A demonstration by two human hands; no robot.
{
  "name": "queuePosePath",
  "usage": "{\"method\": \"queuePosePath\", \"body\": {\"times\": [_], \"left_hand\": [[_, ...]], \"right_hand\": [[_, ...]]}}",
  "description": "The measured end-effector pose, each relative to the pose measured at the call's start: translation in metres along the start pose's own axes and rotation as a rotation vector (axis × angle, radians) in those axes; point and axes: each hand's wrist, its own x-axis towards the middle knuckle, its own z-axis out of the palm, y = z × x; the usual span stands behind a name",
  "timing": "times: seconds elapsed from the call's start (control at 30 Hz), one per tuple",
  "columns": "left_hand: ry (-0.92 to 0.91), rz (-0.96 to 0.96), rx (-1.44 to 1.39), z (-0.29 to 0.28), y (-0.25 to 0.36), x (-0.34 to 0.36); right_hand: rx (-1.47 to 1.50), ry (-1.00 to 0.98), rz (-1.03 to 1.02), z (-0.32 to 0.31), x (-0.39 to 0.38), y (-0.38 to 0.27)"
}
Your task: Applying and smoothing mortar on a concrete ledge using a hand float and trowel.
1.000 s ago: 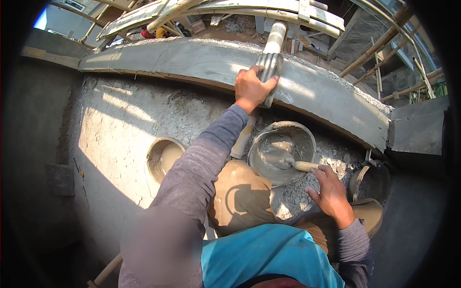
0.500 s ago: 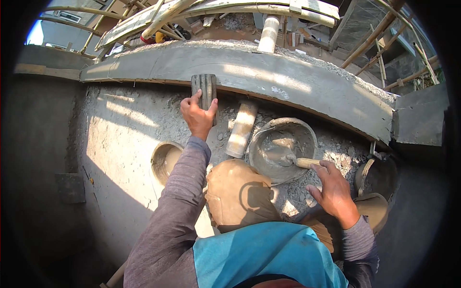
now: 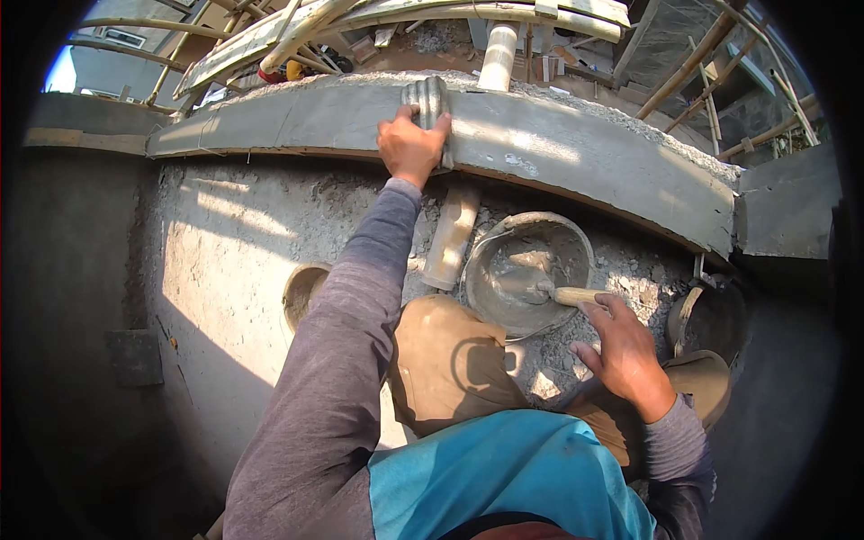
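My left hand (image 3: 411,144) grips a grey ridged float-like block (image 3: 425,94) against the face of the concrete ledge (image 3: 570,162). My right hand (image 3: 621,355) has its fingertips lightly at the end of the wooden handle (image 3: 579,296) of a trowel, its thumb spread apart and the fingers not wrapped round it. The trowel's blade lies inside a large mortar-coated bucket (image 3: 513,297) below the ledge. A pale pipe (image 3: 450,243) lies just left of that bucket.
A smaller container (image 3: 303,284) is partly behind my left forearm, and a dark bucket (image 3: 720,319) stands at the right. Rubble lies on the floor (image 3: 225,288). Bamboo scaffolding (image 3: 702,72) and planks rise beyond the ledge. My knee (image 3: 445,351) is close to the buckets.
My left hand with the block moved left and down off the ledge's middle, then back up and slightly right onto its face. My right hand stayed by the trowel handle.
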Motion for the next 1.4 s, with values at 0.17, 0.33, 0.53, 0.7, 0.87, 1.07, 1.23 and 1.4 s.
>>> {"method": "queuePosePath", "body": {"times": [0.17,0.33,0.53,0.7,0.87,1.07,1.23,1.4], "left_hand": [[-0.212,0.200,-0.149,0.046,0.103,-0.061],[-0.026,0.244,-0.030,0.030,0.060,-0.018],[-0.185,0.051,0.312,-0.016,0.047,0.046],[-0.438,-0.024,0.449,0.000,0.064,0.088],[-0.462,-0.035,0.454,0.022,0.050,0.125],[-0.245,-0.177,0.561,0.001,0.017,0.137],[-0.242,-0.170,0.318,-0.024,0.006,0.136],[-0.299,0.003,0.272,0.021,0.069,0.031]], "right_hand": [[0.005,-0.011,0.014,0.000,-0.001,0.007],[0.001,0.014,0.010,-0.003,-0.007,0.008],[0.021,-0.032,0.033,-0.007,-0.004,0.011],[0.003,-0.027,0.041,-0.006,-0.005,0.010],[-0.021,-0.006,0.035,-0.003,-0.004,0.010],[-0.024,0.012,0.039,-0.006,-0.009,0.013],[0.022,-0.029,0.036,-0.006,-0.004,0.014],[0.012,-0.038,0.024,-0.003,0.002,0.015]]}}
